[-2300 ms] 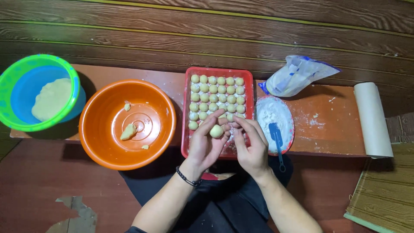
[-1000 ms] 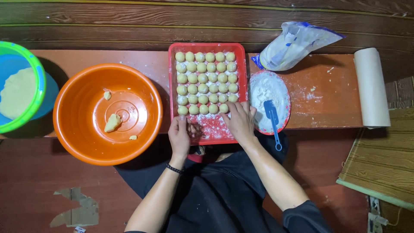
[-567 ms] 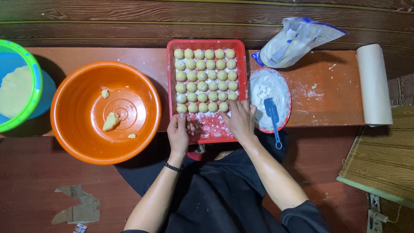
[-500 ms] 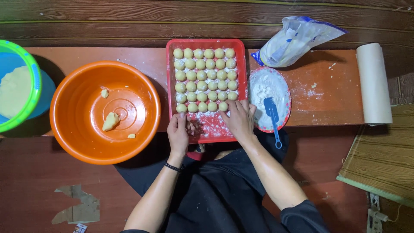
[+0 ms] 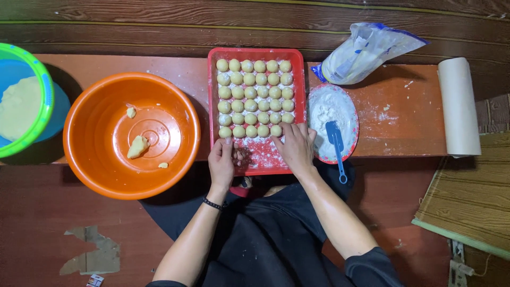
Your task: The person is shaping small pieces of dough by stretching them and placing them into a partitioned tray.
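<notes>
Two bare hands are laid flat on the floured near part of a red rectangular tray (image 5: 257,162), which is set on a low reddish-brown wooden table (image 5: 404,114), its near rim level with the table's near edge. The left hand (image 5: 221,162) is placed at the tray's near left part, fingers together and extended, fingertips touching the nearest row of dough balls (image 5: 254,98); nothing is gripped by it. The right hand (image 5: 295,148) is spread at the tray's near right part, fingers slightly apart, fingertips against the same row; nothing is clamped in it either. The far part of the tray is filled by the pale yellow dough balls, set in neat rows of five. A black bracelet (image 5: 212,204) is worn on the left wrist.

Just beside the tray's right rim a small round plate of flour (image 5: 322,109) is seen, with a blue spatula (image 5: 337,146) laid across it. Behind the plate, at the table's far edge, a plastic bag of flour (image 5: 366,50) is lying. At the table's right end a paper roll (image 5: 458,106) is laid. Left of the tray an orange basin (image 5: 175,114) holding scraps of dough (image 5: 138,146) overhangs the near edge, and a green-rimmed blue bowl (image 5: 45,93) with more dough is placed at the left end.
</notes>
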